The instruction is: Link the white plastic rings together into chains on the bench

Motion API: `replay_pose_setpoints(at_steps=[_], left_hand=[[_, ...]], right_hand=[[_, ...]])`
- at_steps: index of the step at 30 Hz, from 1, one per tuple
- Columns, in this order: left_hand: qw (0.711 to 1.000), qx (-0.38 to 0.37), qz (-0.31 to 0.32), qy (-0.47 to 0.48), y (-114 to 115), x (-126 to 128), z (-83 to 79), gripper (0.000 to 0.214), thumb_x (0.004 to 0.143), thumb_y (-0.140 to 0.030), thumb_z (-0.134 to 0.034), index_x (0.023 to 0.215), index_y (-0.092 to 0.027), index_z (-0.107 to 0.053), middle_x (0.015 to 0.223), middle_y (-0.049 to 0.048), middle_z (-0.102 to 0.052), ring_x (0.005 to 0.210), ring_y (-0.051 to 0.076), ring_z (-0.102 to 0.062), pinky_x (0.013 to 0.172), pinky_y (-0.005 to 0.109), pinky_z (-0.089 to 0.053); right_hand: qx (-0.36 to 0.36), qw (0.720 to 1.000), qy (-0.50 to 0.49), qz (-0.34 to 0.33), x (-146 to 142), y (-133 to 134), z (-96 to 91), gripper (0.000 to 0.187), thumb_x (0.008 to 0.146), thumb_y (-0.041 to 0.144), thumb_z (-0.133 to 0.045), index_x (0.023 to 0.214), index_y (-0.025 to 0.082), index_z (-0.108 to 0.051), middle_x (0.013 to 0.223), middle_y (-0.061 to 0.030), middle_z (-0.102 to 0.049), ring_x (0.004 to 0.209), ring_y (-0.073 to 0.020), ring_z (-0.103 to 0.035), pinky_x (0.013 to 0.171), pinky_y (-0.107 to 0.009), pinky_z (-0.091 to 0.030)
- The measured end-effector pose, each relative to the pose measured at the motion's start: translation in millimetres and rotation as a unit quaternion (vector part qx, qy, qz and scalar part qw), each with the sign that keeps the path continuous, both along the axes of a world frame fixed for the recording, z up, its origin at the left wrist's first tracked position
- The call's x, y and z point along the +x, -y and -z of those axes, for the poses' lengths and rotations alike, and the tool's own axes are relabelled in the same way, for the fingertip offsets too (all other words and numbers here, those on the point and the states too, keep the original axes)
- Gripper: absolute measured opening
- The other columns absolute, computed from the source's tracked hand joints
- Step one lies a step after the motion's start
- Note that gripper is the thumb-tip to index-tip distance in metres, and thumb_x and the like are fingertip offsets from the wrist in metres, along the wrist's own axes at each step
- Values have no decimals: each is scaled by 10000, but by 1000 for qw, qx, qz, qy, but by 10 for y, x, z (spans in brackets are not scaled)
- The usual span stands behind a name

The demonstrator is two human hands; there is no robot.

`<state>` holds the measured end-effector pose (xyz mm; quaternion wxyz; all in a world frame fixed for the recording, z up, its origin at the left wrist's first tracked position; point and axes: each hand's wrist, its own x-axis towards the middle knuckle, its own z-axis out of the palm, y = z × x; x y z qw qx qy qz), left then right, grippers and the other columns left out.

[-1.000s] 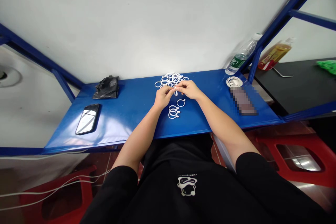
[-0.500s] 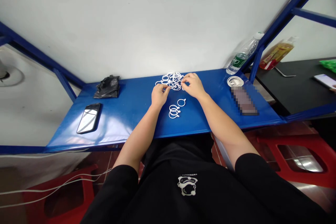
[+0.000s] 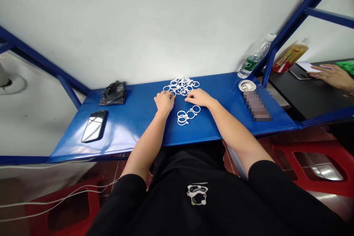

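Note:
A pile of thin white rings, each with a small tab like a curtain ring [image 3: 181, 82], lies on the blue table [image 3: 141, 118] against the wall. At the pile's lower left edge is my left hand [image 3: 164, 102], thumb and forefinger drawn together; whatever may be between them is too small to make out. My right hand [image 3: 201, 98] hovers low at the pile's lower right, its fingers loosely bent and slightly apart, with nothing visible in them. Several separate rings [image 3: 190, 114] lie nearer to me in a slanting, partly overlapping row, just below my right hand.
A phone [image 3: 94, 126] and a crumpled black bag [image 3: 113, 93] lie at left. On the right are a water bottle [image 3: 256, 57], a coiled white strap [image 3: 247, 86] and a blurred-out item [image 3: 257, 106]. Another person's hand [image 3: 332, 77] touches a phone on the black table [image 3: 293, 88].
Another ring now lies at the upper right end of the near row. Both my hands have drawn back slightly from the pile. A co-worker's hand with a phone has come further in at right.

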<state>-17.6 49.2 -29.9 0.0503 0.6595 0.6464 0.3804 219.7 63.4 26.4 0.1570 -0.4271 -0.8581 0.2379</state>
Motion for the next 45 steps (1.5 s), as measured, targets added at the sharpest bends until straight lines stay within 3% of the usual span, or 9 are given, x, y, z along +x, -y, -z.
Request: replay_pose_setpoints(at_steps=[3, 6, 12, 17, 20, 23, 30, 38, 45], left_hand=[[998, 11, 1, 58, 4, 19, -76, 166, 948, -368, -750, 859, -229, -736, 1102, 143, -712, 1106, 354, -640, 997, 549, -481], [985, 92, 21, 142, 45, 72, -179, 170, 1017, -372, -660, 985, -217, -725, 1243, 142, -668, 1163, 294, -656, 978, 445, -540], [971, 178, 106, 120, 163, 235, -252, 148, 978, -369, -743, 965, -222, -742, 1273, 121, -649, 1155, 252, -674, 992, 426, -591], [957, 186, 194, 106, 203, 324, -246, 177, 969, -395, -758, 1015, -224, -755, 1229, 104, -698, 1027, 204, -719, 857, 358, -635], [946, 205, 209, 139, 232, 350, -280, 210, 978, -418, -744, 1006, -210, -753, 1085, 81, -747, 866, 161, -727, 810, 326, -627], [937, 183, 202, 217, 239, 376, -290, 266, 963, -461, -757, 992, -197, -758, 937, 58, -769, 771, 147, -729, 745, 289, -612], [883, -5, 217, 417, 122, 385, -234, 447, 873, -578, -806, 1046, -166, -804, 736, 22, -751, 486, 91, -609, 512, 233, -521], [879, -16, 200, 432, 104, 394, -235, 396, 784, -534, -883, 919, -168, -817, 778, 36, -773, 541, 95, -622, 531, 230, -536], [908, 19, 191, 372, 152, 400, -218, 298, 863, -478, -819, 914, -185, -808, 720, 16, -739, 561, 114, -627, 527, 233, -508]], right_hand=[[9, 997, -60, 44, 31, -51, 49, 199, 953, 360, -688, 920, 244, -846, 942, -28, -831, 844, -203, -725, 749, -312, -484], [-10, 986, -157, 58, 12, -91, 108, 210, 935, 356, -695, 997, 227, -849, 980, -43, -836, 868, -209, -739, 789, -321, -517], [-64, 939, -329, 81, -86, -55, 69, 456, 904, 613, -699, 1027, 188, -812, 817, -44, -782, 598, -156, -623, 608, -292, -489], [-90, 935, -340, 41, -56, -18, -29, 542, 917, 719, -653, 877, 190, -765, 571, 7, -625, 545, -145, -571, 572, -265, -449], [-81, 937, -339, 36, -46, -27, -26, 507, 923, 687, -663, 868, 190, -749, 667, -11, -686, 580, -145, -595, 581, -264, -468], [-82, 931, -352, 44, -67, -33, 6, 432, 898, 611, -715, 887, 181, -755, 786, -34, -742, 615, -148, -621, 599, -276, -503], [-126, 920, -371, 20, -146, 20, 49, 309, 848, 488, -774, 915, 186, -781, 826, -35, -766, 655, -159, -653, 638, -301, -557], [-188, 893, -407, 39, -114, -35, 88, 407, 758, 546, -864, 916, 181, -775, 796, -42, -773, 701, -186, -693, 676, -319, -567], [-138, 915, -376, 50, -86, -73, 103, 380, 750, 521, -877, 937, 198, -809, 869, -39, -786, 787, -186, -677, 753, -329, -554]])
